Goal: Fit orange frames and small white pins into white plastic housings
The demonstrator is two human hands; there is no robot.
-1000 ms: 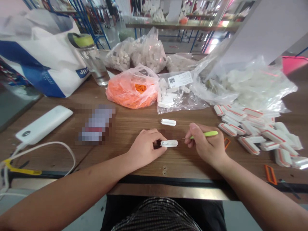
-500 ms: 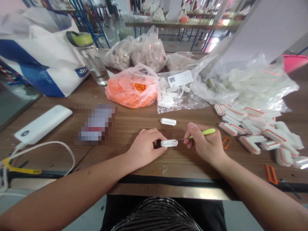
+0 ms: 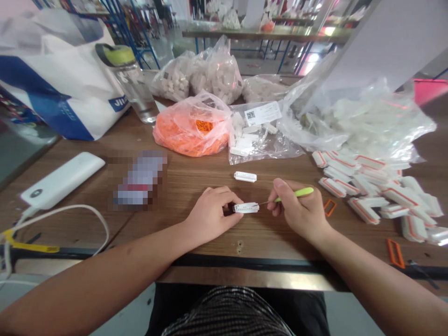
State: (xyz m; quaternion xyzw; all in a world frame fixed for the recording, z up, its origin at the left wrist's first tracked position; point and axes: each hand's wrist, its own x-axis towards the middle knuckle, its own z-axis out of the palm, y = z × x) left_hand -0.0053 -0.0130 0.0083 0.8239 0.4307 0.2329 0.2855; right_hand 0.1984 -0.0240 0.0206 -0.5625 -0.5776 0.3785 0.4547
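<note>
Between the thumb and fingers of my left hand (image 3: 213,213) is the left end of a small white plastic connector housing (image 3: 247,207), lying on the table with a row of tiny holes facing up. My right hand (image 3: 297,205) is closed around a pick with a lime-green handle (image 3: 303,192). The pick's thin metal shaft points left, and its tip meets the right part of the housing's top. A second white housing (image 3: 245,176) lies just beyond, touched by neither hand. Right of my right hand is a thin orange rectangular ring (image 3: 329,207).
A pile of white pieces with orange rings (image 3: 378,186) covers the right side. Behind are a bag of orange parts (image 3: 192,126), a labelled clear bag (image 3: 262,140) and a water bottle (image 3: 138,93). A white power bank (image 3: 65,179) with a cable and a blurred-out object (image 3: 140,179) lie left.
</note>
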